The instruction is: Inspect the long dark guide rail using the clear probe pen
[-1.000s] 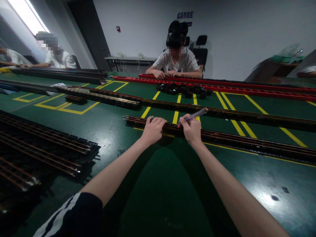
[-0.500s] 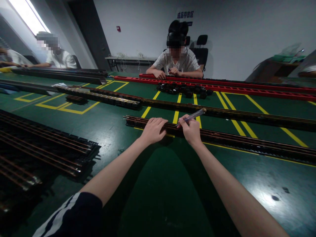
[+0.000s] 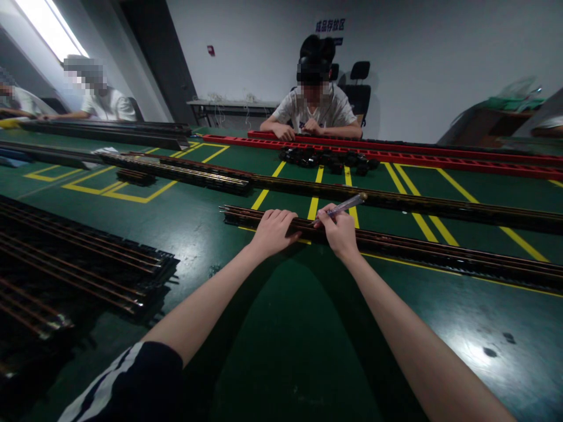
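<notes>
A long dark rail [image 3: 409, 245] with copper-coloured strips along it lies across the table before me, its left end showing bare strip tips. My left hand [image 3: 275, 233] grips this rail near that end, fingers over the far side and thumb on the near side. Just to the right, my right hand [image 3: 338, 231] is closed round a screwdriver [image 3: 349, 203] with a clear, purplish handle. The handle slants up to the right, and the thin tip points down at the rail by my left fingers. Whether the tip touches a strip, I cannot tell.
Behind lies another long dark rail [image 3: 373, 198]. Stacked copper-striped rails [image 3: 88, 258] fill the left side. Red slotted rails [image 3: 422, 159] and a heap of black parts [image 3: 328, 158] lie in front of a co-worker [image 3: 314, 111]. Yellow tape marks the green table [image 3: 281, 340].
My left thumb has shifted slightly to the right along the rail's near side. The screwdriver and my right hand stay almost where they were.
</notes>
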`<state>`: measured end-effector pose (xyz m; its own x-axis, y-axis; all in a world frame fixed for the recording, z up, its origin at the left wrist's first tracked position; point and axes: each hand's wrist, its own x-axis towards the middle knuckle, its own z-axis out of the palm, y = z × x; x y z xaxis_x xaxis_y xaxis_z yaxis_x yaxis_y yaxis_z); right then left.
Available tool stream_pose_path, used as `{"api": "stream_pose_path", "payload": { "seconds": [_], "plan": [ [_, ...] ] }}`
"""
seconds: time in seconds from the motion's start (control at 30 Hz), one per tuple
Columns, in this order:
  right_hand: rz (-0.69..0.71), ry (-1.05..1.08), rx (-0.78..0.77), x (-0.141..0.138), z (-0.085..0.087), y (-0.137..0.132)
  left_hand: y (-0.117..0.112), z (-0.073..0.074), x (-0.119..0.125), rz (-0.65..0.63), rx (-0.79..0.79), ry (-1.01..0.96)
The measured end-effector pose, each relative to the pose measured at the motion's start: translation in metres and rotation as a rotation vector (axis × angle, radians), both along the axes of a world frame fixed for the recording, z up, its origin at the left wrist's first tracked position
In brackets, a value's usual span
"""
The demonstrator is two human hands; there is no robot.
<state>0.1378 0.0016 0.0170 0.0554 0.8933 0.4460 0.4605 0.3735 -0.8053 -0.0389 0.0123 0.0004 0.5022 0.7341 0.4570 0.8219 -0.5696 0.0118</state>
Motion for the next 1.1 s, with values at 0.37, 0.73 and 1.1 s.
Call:
{"api": "stream_pose_path", "payload": {
  "seconds": [0.37, 0.73, 1.1],
  "plan": [
    [-0.011, 0.057, 0.038, -0.0008, 0.0003, -0.0005, -0.0036, 0.0014, 0.0027, 0.042, -0.013, 0.011],
    [-0.017, 0.046, 0.059, -0.002, 0.0021, -0.0011, -0.0059, 0.0035, 0.0043, 0.073, -0.023, 0.0],
    [-0.032, 0.018, 0.067, -0.0021, 0.004, -0.0023, -0.0059, 0.0016, 0.0029, 0.041, -0.024, -0.02]
  ]
}}
